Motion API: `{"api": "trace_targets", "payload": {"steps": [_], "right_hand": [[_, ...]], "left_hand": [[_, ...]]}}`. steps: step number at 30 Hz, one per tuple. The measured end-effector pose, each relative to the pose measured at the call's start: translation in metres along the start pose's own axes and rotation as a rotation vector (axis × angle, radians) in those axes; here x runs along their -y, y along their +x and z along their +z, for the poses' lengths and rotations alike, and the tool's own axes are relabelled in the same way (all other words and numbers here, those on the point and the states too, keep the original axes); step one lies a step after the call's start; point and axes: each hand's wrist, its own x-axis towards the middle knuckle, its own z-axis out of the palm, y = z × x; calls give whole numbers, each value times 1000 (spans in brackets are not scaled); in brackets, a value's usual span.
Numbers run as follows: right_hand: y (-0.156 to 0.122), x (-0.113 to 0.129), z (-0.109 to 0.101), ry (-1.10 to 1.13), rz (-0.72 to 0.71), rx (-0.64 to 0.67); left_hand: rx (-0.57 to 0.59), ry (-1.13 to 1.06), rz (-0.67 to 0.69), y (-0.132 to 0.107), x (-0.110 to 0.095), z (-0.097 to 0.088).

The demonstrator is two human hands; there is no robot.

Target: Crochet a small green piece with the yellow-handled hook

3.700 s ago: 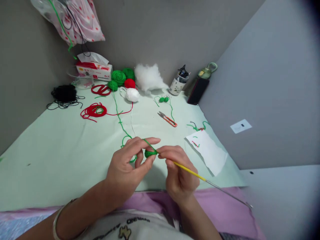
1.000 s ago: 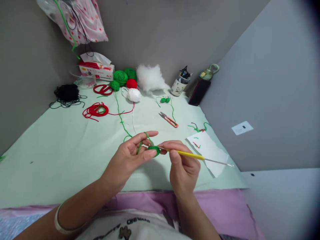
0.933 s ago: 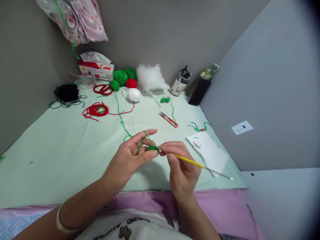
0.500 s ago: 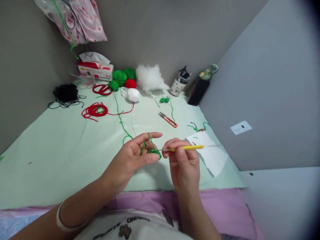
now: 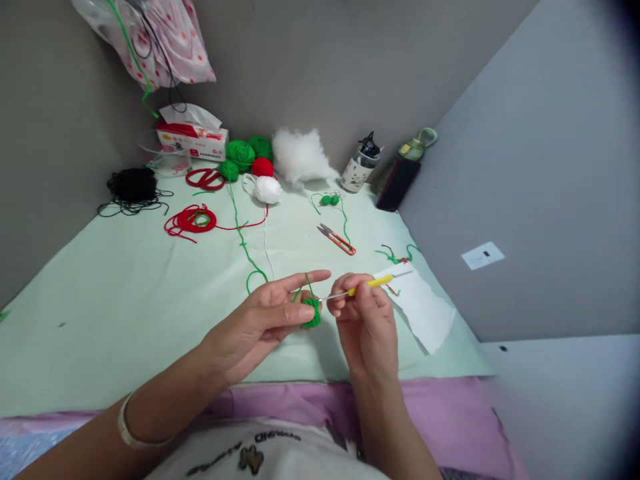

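Note:
My left hand (image 5: 260,323) pinches a small green crocheted piece (image 5: 312,313) between thumb and fingers, with the forefinger stretched out and green yarn (image 5: 240,233) looped over it. The yarn runs back across the pale green table (image 5: 125,293) to the green yarn balls (image 5: 243,153). My right hand (image 5: 365,327) is closed on a crochet hook with a yellow grip (image 5: 367,285). Its metal tip points left into the green piece, and its far end points up and to the right.
Orange snips (image 5: 336,239) lie beyond my hands, with a white paper sheet (image 5: 420,307) on the right. At the back are red yarn (image 5: 190,220), black yarn (image 5: 131,187), white stuffing (image 5: 300,155), a tissue box (image 5: 193,139), a cup (image 5: 357,172) and grey walls.
The hook's far end has swung up from low on the right to pointing up and right. The green piece has turned in my left fingers and moved slightly lower.

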Motion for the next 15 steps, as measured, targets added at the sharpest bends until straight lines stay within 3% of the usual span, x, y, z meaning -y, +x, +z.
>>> {"api": "trace_targets", "payload": {"steps": [4,9,11,15], "right_hand": [[0,1,-1,32,61,26],[-9,-8,1,-217,-167,46],[-11,-11,1,-291,-228,46],[-9,-9,-1,-196,-177,32]], "left_hand": [[9,32,80,1,1,2],[-135,246,310,6,10,8],[-140,296,319,6,12,7],[-120,312,294,3,10,3]]}}
